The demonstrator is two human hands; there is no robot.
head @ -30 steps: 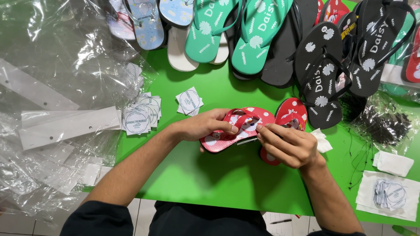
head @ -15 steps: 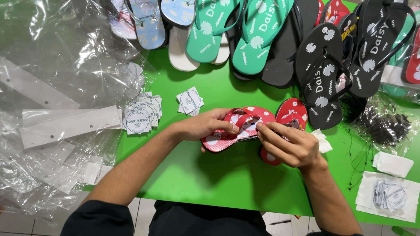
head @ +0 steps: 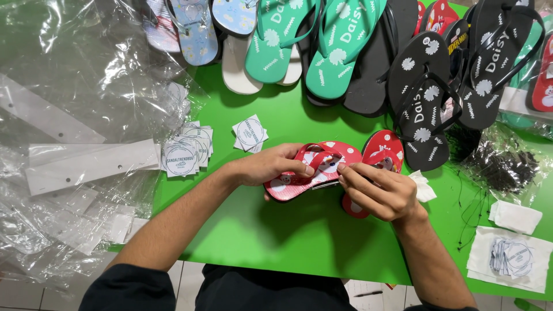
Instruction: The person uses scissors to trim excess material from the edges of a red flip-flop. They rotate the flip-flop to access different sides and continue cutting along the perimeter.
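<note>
Bright green table (head: 299, 242) fills the view from above, with a person's two bare forearms reaching in from the bottom edge. At its centre the left hand (head: 266, 167) grips a small red flip-flop (head: 299, 173) with white printed figures, fingers curled over the top of the sole and thumb beneath, holding it slightly tilted just above the table. The right hand (head: 377, 193) meets it from the other side, fingertips pinched together at the flip-flop's strap near the toe end. A second red flip-flop (head: 385, 148) lies flat on the table just behind the right hand, partly hidden by it. Left of the hands sits a small stack of square white labels (head: 185, 152) with round printed marks, and a few more labels (head: 249, 133) lie nearer the middle. Crumpled clear plastic bags (head: 75, 115) with white card headers cover the far left. Along the top edge lie rows of larger flip-flops: a teal pair (head: 311, 40), a black pair (head: 455, 75) with white flowers, and a pale blue one (head: 193, 29). At lower right, more labels rest on white paper (head: 507, 259).
</note>
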